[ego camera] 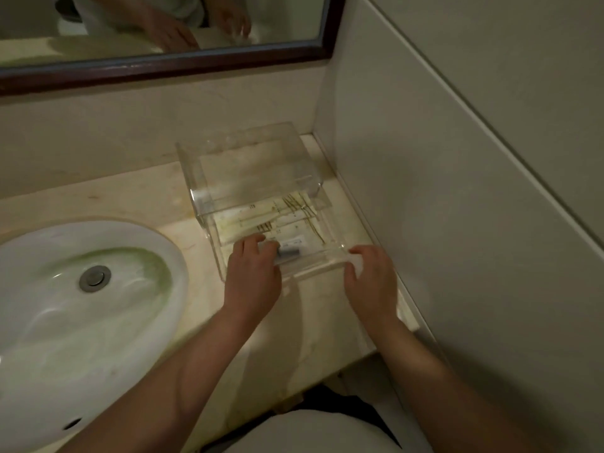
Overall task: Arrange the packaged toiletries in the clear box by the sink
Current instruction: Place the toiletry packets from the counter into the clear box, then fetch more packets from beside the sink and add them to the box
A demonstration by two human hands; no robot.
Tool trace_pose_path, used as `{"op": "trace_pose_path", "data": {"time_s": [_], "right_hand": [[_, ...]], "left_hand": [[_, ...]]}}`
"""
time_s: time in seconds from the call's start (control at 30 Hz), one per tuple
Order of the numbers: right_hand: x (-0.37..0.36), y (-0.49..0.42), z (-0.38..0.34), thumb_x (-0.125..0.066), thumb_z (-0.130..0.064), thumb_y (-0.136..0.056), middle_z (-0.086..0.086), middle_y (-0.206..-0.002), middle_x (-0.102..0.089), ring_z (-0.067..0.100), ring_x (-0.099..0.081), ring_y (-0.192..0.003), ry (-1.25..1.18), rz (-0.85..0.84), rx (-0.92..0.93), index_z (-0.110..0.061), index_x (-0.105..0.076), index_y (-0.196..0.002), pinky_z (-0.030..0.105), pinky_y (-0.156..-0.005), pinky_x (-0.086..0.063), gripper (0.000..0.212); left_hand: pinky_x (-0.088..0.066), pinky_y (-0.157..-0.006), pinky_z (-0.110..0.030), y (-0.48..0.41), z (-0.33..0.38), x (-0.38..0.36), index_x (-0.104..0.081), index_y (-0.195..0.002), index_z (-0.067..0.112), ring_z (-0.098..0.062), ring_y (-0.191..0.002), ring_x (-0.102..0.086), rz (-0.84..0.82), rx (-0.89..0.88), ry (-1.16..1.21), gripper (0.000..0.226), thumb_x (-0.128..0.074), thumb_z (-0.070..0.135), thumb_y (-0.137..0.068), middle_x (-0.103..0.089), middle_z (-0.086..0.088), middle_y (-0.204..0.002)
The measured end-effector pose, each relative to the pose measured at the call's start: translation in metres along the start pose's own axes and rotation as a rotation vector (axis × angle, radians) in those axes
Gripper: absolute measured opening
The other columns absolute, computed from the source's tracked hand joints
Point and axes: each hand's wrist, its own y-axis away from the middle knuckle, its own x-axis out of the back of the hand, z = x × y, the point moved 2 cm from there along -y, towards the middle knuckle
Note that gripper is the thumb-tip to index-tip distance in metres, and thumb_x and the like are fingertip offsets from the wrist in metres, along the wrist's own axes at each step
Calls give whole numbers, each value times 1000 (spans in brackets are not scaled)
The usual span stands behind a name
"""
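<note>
One sink (98, 230): white bowl out at 9 o'clock of the clear box (248, 165), sunk in the worktop (310, 308) and well apart from the action.
Left hand (253, 273): down at the 7 o'clock corner of the drawer (313, 266), fingers curled over the near end of the grey-ended packet (289, 251). It looks clamped on it, though the fingertips blur into the wrapper.
Packaged toiletries (294, 220): flat pale packets with gold stripes, lying in the pulled-out drawer, partly overlapped. How many, I can't tell.
How they'll handle: light, thin, a bit floppy, and the film wrap looks slick. My read is to pinch each by a short edge, or slide it flat under the fingertips rather than lift by the middle.
Clear box: hard see-through plastic, tucked in the corner where worktop meets wall (457, 191), drawer drawn out toward 6 o'clock.
Box handling: stiff and smooth, probably light enough to skate on the stone. Take it by corners and rims, both sides at once.
Right hand (371, 276): at the drawer's 5 o'clock corner, fingers bent round that corner and gripping it, steadying the drawer.
Wall: plain tiles at 3 o'clock, just beside the box, so there's little room on that side.
</note>
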Motion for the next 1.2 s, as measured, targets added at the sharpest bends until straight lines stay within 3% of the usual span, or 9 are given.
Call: {"op": "trace_pose_path", "data": {"time_s": [0.1,0.27,0.37,0.43,0.57,0.67,0.87,1.03,1.2], "right_hand": [[19,36,33,-70,-29,-79,7,-111,-61,27,-57,-104,212,41,-207,-16,-58,-118,40,-89,-48,43],[20,62,56,-72,-39,-77,16,-119,-57,32,-54,-109,390,-129,-331,-8,-50,-125,40,-91,-45,61],[18,56,57,-72,-34,-76,15,-117,-61,30,-60,-106,217,-215,-398,-11,-52,-121,37,-88,-50,55],[18,49,49,-73,-32,-71,8,-104,-68,27,-67,-91,32,-287,-400,-14,-57,-110,38,-78,-56,46],[4,52,-1,-72,-29,-79,-10,-76,-63,9,-61,-69,-179,-524,-205,-22,-61,-84,23,-56,-48,14],[-19,63,-59,-73,-23,-82,-13,-77,-63,5,-59,-70,-336,-633,-35,-23,-64,-87,14,-53,-40,10],[-67,103,-188,-68,-23,-86,5,-84,-68,22,-64,-76,-428,-891,269,-12,-66,-93,34,-66,-50,14],[-97,150,-274,-64,-16,-89,4,-84,-68,14,-63,-74,-470,-1066,399,-15,-65,-92,26,-64,-48,4],[-139,197,-352,-64,-19,-87,10,-82,-69,24,-63,-73,-442,-1191,440,-8,-67,-91,33,-67,-49,12]], "left_hand": [[-44,-96,-43,11,18,-4,-63,-115,12,-34,-114,-48,3,-81,65,45,-66,3,-70,-57,-14,-121],[-43,-99,-41,30,36,-13,-61,-117,16,-27,-118,-47,-52,-142,83,41,-65,9,-76,-55,-8,-126],[-43,-99,-38,42,38,-13,-60,-118,17,-24,-118,-47,-74,-135,91,40,-64,11,-79,-55,-6,-125],[-45,-98,-39,51,35,-8,-61,-117,15,-25,-115,-49,-66,-99,122,39,-64,9,-78,-57,-7,-121],[-48,-91,-37,80,16,11,-62,-116,13,-27,-109,-53,-15,99,227,39,-63,11,-77,-58,-10,-118],[-43,-94,-33,111,-11,35,-61,-116,13,-24,-109,-50,77,275,265,36,-58,10,-80,-57,-8,-117],[-46,-91,-33,197,-91,89,-60,-116,13,-21,-106,-56,259,665,237,32,-53,11,-84,-58,-6,-113],[-46,-85,-27,255,-158,138,-59,-117,14,-17,-103,-58,382,851,199,31,-52,12,-87,-59,-4,-114],[-43,-80,-23,299,-240,180,-60,-113,15,-14,-96,-58,484,1027,251,27,-51,11,-88,-60,-2,-111]]}}
